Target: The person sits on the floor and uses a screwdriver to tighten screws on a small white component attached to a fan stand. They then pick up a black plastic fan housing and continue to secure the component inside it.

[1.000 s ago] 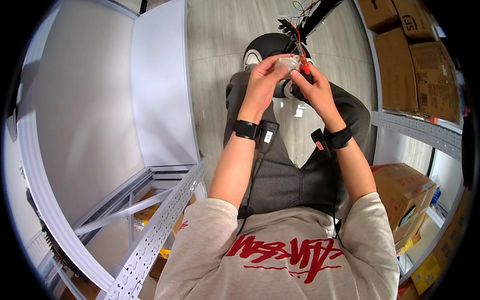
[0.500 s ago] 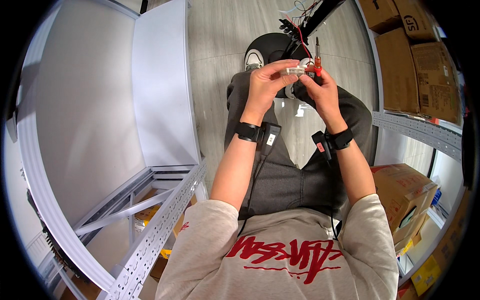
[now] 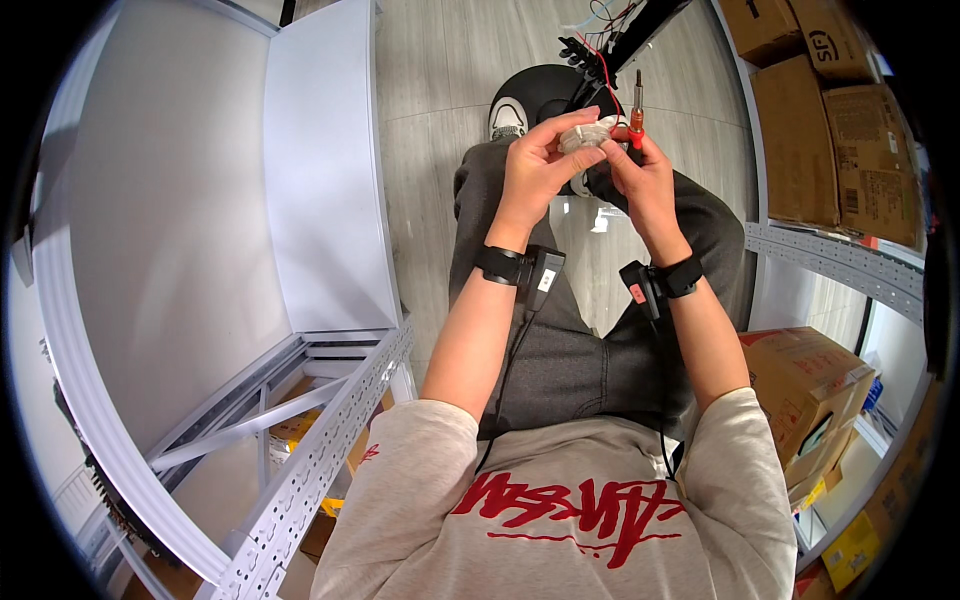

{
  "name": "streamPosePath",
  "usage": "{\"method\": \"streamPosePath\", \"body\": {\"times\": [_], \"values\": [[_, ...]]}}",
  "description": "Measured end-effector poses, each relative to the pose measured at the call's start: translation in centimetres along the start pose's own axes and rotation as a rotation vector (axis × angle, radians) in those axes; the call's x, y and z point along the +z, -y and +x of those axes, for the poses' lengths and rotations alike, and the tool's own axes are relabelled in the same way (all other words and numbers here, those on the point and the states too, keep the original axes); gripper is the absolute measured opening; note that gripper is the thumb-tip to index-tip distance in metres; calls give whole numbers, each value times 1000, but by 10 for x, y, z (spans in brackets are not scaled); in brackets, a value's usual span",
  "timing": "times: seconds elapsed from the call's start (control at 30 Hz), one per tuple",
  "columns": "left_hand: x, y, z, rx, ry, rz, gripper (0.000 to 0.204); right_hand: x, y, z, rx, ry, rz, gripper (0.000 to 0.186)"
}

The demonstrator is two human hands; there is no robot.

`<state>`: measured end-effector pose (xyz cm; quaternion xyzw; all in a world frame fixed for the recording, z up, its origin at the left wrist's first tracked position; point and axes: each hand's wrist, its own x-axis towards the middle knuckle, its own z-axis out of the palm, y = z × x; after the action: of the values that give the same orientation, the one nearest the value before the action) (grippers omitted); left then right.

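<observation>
My left hand [image 3: 532,175] pinches a small whitish, see-through round plastic piece [image 3: 582,137] between thumb and fingers. On its right side the thumb of my right hand [image 3: 648,187] touches the same piece. Between the fingers of that right hand a slim screwdriver-like tool [image 3: 638,120] stands with its metal tip pointing away from me; its collar is red and its handle dark. A thin red wire [image 3: 609,85] runs down toward the plastic piece from the far side. Where it ends is hidden by my fingers.
Beyond my hands stands a black post [image 3: 640,48] with loose wires and a black round base [image 3: 545,88]. A white panel [image 3: 325,180] and perforated metal frame [image 3: 320,470] lie to the left. Cardboard boxes [image 3: 795,140] fill shelves on the right.
The plastic piece has tilted, so more of its round face shows. My left fingers have shifted slightly upward around it. The tool is still in my right hand.
</observation>
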<state>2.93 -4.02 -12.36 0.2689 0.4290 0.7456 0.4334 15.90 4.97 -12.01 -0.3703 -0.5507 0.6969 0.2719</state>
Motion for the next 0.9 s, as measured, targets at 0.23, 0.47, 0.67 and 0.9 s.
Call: {"method": "streamPosePath", "body": {"times": [0.23, 0.47, 0.67, 0.9], "values": [[2, 2, 0, 57, -84, 123, 38, -1, 8, -2, 58, 44, -24, 27], [0, 7, 2, 201, -377, 342, 31, -6, 37, -25, -83, -61, -589, 28], [-4, 15, 4, 253, -514, 458, 31, 3, 62, -50, -279, 66, -739, 26], [-5, 15, 6, 212, -611, 433, 31, 4, 68, -51, -356, 63, -807, 25]]}}
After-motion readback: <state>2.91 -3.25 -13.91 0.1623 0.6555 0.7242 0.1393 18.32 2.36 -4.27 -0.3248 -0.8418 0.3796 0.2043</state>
